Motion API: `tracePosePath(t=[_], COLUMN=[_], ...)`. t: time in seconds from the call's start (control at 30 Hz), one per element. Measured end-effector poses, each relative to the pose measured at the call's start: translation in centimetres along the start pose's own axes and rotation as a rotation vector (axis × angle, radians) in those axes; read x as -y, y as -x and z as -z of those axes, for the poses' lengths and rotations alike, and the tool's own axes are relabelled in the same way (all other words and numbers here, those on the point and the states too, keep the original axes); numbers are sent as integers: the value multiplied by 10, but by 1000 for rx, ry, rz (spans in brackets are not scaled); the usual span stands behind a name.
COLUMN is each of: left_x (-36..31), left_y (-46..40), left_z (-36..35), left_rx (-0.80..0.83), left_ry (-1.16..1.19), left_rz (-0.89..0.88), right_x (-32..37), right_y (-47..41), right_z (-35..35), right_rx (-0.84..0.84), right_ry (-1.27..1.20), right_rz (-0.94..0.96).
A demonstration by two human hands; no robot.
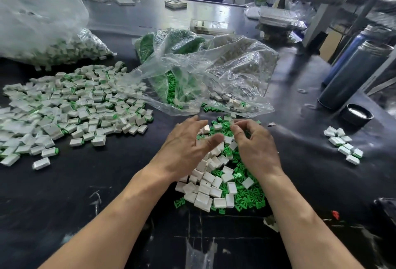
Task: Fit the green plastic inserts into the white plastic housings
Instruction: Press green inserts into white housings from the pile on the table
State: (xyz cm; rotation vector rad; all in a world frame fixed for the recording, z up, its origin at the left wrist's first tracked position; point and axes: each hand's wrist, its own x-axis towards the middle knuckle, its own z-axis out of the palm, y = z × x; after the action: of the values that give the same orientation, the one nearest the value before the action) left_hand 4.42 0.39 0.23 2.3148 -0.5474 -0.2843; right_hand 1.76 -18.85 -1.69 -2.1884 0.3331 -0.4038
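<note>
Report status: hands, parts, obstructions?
Left hand open over mixed pile of white plastic housings and green plastic inserts. Right hand curled; pinch unclear. Nothing blocking.

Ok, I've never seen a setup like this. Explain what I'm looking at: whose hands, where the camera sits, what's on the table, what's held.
There is no machine here. A person works bare-handed, and the one picture comes from a camera on their head, looking down. Both hands hover over a mixed pile of white housings and green inserts on a black table. The left hand is spread open and holds nothing. The right hand has curled fingers; whether its grip has a part I cannot tell. The heap at left looks like finished pieces, with a few more at right. Clear bags of parts lie behind.
</note>
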Motion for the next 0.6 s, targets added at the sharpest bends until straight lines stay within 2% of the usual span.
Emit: tracePosePath(t=[0.2, 0.27, 0.4, 0.6], left_x=[18, 17, 13, 7], left_y=[18, 18, 15, 11], left_z=[7, 7, 6, 1], left_rx=[229, 171, -55, -143], left_ry=[-193, -179, -72, -88], left_rz=[-113, -128, -106, -64], right_x=[-2, 0, 7, 27], right_y=[10, 14, 20, 21], right_z=[13, 15, 14, 17], right_rx=[-101, -131, -112, -18], right_ry=[-87, -118, -213, -217], right_rz=[50, 63, 64, 72])
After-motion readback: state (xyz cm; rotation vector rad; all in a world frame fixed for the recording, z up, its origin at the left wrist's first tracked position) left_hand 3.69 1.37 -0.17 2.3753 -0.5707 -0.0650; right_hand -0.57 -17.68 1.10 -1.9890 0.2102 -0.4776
